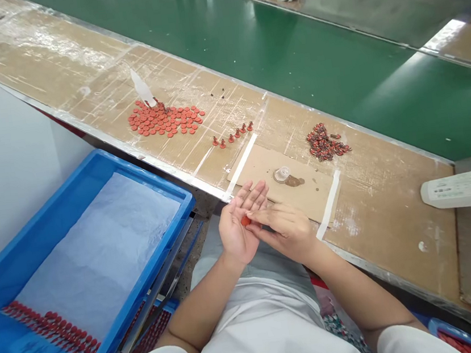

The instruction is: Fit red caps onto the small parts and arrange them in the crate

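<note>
My left hand (pixel 240 227) is palm up with its fingers stretched out, close to the bench's front edge. A small red piece (pixel 245 220) lies at its palm. My right hand (pixel 287 227) reaches over from the right, its thumb and fingertips closed on that red piece. Beyond my hands, a small clear cup (pixel 281 174) stands on a cardboard sheet (pixel 268 164) beside a brown wet patch. Several small red figures (pixel 231 138) stand in a slanting row on the bench. A pile of dark and red pieces (pixel 324 142) lies at the right.
Red discs (pixel 166 119) are spread at the left beside a white pointed piece (pixel 142 87). A blue tray (pixel 95 257) with a sheet and rows of red pieces sits at lower left. A white bottle (pixel 466 189) lies at right. Behind runs a green belt (pixel 279 45).
</note>
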Motion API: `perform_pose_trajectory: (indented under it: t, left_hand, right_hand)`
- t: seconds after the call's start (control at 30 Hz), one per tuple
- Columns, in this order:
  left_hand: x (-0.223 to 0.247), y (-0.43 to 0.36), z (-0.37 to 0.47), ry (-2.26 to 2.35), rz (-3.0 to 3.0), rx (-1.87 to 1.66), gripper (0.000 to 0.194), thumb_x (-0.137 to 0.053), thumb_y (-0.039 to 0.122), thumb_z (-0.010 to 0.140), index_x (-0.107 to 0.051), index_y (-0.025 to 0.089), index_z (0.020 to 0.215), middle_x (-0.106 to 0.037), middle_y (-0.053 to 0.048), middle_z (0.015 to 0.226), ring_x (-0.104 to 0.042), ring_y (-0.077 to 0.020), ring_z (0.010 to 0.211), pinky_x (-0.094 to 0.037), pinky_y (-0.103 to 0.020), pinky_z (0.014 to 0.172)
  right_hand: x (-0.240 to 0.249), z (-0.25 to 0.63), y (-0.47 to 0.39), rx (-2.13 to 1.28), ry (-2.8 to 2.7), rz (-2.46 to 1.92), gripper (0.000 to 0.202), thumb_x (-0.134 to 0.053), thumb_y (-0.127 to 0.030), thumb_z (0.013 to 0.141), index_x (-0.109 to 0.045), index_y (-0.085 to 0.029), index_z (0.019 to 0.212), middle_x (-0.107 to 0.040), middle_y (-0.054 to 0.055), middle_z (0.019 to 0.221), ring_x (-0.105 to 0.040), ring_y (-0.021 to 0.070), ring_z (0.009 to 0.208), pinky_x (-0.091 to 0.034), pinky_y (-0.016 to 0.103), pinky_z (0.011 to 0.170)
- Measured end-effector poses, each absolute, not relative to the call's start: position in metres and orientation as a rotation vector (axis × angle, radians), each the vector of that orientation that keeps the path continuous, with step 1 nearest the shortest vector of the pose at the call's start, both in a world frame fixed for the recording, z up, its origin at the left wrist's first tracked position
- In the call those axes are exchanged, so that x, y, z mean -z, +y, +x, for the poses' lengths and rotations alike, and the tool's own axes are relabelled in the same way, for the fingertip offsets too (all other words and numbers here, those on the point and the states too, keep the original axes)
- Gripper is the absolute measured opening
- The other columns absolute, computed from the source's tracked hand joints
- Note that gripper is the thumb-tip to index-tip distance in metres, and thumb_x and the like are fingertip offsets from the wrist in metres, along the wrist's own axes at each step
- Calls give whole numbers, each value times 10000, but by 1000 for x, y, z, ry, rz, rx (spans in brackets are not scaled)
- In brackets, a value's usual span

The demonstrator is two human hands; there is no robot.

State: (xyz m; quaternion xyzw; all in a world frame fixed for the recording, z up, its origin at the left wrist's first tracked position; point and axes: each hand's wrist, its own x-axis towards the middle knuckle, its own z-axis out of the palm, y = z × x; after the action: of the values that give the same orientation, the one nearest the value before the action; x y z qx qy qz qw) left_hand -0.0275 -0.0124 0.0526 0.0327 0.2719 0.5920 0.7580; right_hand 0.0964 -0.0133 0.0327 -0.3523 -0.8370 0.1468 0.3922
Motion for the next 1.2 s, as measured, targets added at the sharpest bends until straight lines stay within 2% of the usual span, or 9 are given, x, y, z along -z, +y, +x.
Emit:
perform_pose_trajectory:
  t: [0.27,0.4,0.5,0.57,0.7,0.77,0.93,1.03,1.2]
  left_hand:
    - [-52,-15,-28,483,7,-1257,481,-370,374,876,-522,92,1234,-567,-182,1305,-497,-276,1266,-316,-421,1106]
    - [-55,-17,-28,463,0,-1219,442,-370,381,877,-574,123,1171,-618,-144,1236,-508,-275,1255,-333,-444,1098]
    - [-55,-20,-26,468,35,-1189,405,-403,359,872,-596,142,1153,-641,-125,1191,-527,-267,1234,-343,-448,1095]
    - [-52,-24,-25,504,97,-1184,354,-480,314,851,-609,158,1141,-653,-113,1166,-550,-260,1207,-351,-447,1090]
    - [-42,-33,-23,583,247,-1212,362,-678,205,751,-634,200,1110,-673,-79,1116,-612,-239,1113,-392,-435,1057]
    - [-36,-37,-22,620,290,-1210,377,-729,179,712,-652,210,1080,-689,-64,1066,-635,-227,1068,-426,-412,1022]
    - [-28,-39,-21,636,325,-1075,241,-679,300,790,-704,143,971,-710,-118,1017,-644,-251,1055,-482,-383,950]
    - [-26,-38,-20,633,347,-1022,245,-642,321,822,-711,127,953,-718,-134,1000,-656,-234,1027,-504,-347,917]
    - [-25,-35,-13,661,348,-1074,197,-658,287,811,-702,162,956,-724,-94,979,-674,-198,968,-526,-326,880]
  right_hand:
    - [-33,108,-18,-287,-2108,-769,420,-726,-125,754,-639,-255,1144,-738,-1,918,-675,123,822,-545,249,723]
    - [-23,127,-28,-123,-2109,-808,655,-732,-99,735,-514,-325,1311,-741,-40,919,-681,120,865,-543,242,698]
    - [-16,141,-35,-57,-2128,-847,723,-710,-109,753,-440,-394,1359,-736,-58,950,-689,144,893,-559,272,709]
    - [-11,149,-39,-45,-2137,-884,677,-696,-148,777,-450,-420,1346,-731,-52,979,-696,169,876,-566,303,700]
    - [-5,156,-43,-95,-2103,-924,496,-682,-243,811,-553,-383,1270,-733,-18,979,-699,190,862,-567,317,681]
    - [-6,156,-42,-69,-2077,-926,524,-698,-225,795,-549,-376,1275,-731,-20,987,-698,187,870,-569,307,689]
    - [-16,147,-37,49,-2033,-877,686,-741,-137,731,-489,-335,1337,-735,-33,973,-700,164,857,-573,269,713]
    - [-22,143,-34,49,-2006,-902,647,-734,-146,744,-504,-343,1316,-741,-47,928,-699,145,834,-564,253,700]
    - [-27,139,-30,31,-1926,-1033,509,-723,-153,755,-579,-329,1210,-743,-20,893,-697,163,819,-541,291,664]
